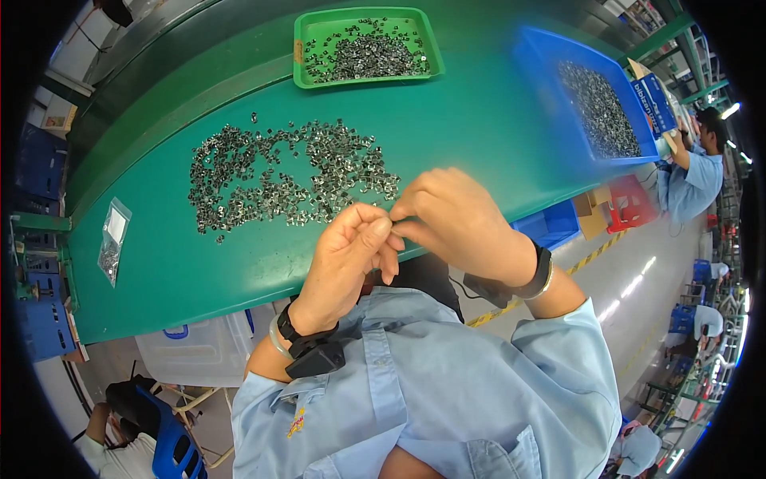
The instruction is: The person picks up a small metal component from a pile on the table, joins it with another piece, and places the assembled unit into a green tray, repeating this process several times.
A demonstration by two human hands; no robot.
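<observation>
My left hand (pixel 356 247) and my right hand (pixel 447 214) meet fingertip to fingertip above the near edge of the green table. Both are closed in a pinch around a tiny dark piece (pixel 392 224), mostly hidden by the fingers. Its exact kind is too small to tell. Just beyond my hands, a wide spread of small shiny black-and-silver metal parts (pixel 343 164) lies loose on the tabletop (pixel 263 259). At the far side stands a green tray (pixel 435 60) with many similar parts in it.
A large blue bin (pixel 586 156) of small dark parts stands at the right end. A clear plastic bag (pixel 114 239) lies at the table's left. Below the table are a lidded translucent box (pixel 195 351) and a blue crate (pixel 554 226). A co-worker (pixel 694 180) is at the far right.
</observation>
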